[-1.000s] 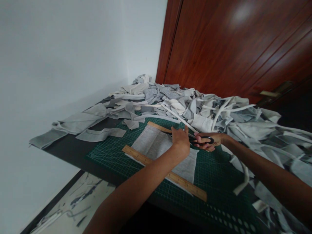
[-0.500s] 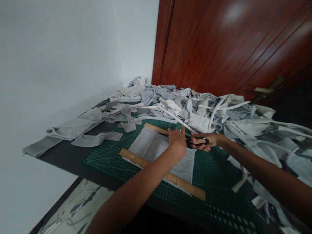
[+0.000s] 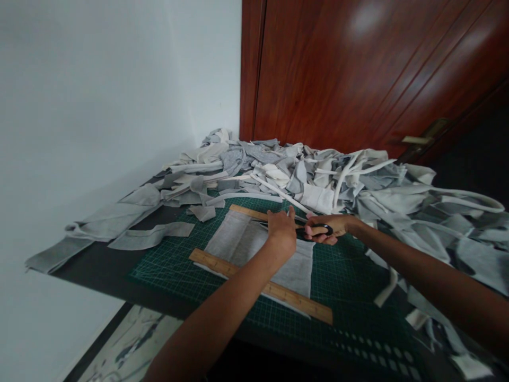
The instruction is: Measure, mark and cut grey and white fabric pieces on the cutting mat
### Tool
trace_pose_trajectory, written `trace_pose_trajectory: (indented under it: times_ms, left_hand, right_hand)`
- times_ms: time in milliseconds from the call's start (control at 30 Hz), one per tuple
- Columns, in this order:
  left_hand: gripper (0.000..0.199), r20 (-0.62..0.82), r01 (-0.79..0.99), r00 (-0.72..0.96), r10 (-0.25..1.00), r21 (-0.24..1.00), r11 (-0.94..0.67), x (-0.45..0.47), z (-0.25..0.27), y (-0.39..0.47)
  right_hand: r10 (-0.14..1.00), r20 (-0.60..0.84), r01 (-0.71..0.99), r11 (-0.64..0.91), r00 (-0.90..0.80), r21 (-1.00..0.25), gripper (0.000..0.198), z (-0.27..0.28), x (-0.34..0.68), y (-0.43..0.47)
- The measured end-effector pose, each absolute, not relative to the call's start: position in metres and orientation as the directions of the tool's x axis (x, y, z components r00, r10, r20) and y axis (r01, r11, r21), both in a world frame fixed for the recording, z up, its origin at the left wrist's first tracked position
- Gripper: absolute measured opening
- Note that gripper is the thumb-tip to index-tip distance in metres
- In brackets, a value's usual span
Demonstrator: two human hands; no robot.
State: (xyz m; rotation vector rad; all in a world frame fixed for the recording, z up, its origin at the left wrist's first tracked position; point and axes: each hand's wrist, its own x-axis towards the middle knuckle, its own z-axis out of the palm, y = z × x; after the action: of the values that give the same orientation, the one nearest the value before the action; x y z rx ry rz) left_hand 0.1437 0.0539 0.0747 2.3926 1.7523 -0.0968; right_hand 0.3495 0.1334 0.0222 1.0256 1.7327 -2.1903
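Note:
A grey fabric piece [image 3: 292, 270] lies on the green cutting mat [image 3: 167, 270]. Along its near edge runs a wooden ruler [image 3: 300, 302], and a second wooden ruler [image 3: 248, 213] lies across the far edge. My left hand [image 3: 282, 231] rests on the far ruler and fabric, fingertips apart and pressing down; part of the ruler is hidden beneath it. In my right hand [image 3: 330, 225] are black-handled scissors [image 3: 328, 229], my fingers through the loops. Their blades point left beside the far ruler, partly covered by my left hand.
A heap of grey and white fabric scraps [image 3: 274, 154] spreads along the back and right side. Loose strips [image 3: 153, 236] lie on the dark table [image 3: 95, 270] at left. Behind stand a white wall [image 3: 99, 95] and a reddish wooden door [image 3: 338, 79].
The whole view has shifted a little, so things appear slightly further left. My hands keep nearly the same place on the fabric and scissors.

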Motion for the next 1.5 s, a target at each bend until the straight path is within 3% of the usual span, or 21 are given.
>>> trace_pose_trajectory:
  times_ms: [267,533,1033,1500]
  left_hand:
    - [0.068,-0.17,0.939,0.342,0.924,0.099,-0.329,0.133,0.08,0.057]
    - [0.086,-0.18,0.935,0.354,0.918,0.086,-0.344,0.134,0.083,0.058]
    - [0.078,-0.193,0.938,0.346,0.918,0.083,-0.336,0.133,0.082,0.058]
    - [0.087,-0.23,0.937,0.35,0.908,0.083,-0.34,0.133,0.086,0.059]
  right_hand:
    - [0.179,-0.594,0.52,-0.333,-0.784,-0.787,0.07,0.018,0.349,0.137]
    - [0.233,-0.566,0.496,-0.298,-0.79,-0.815,0.066,0.026,0.325,0.137]
    - [0.231,-0.581,0.506,-0.311,-0.781,-0.804,0.059,0.023,0.315,0.147]
    - [0.263,-0.601,0.525,-0.307,-0.755,-0.794,0.052,0.031,0.31,0.143]
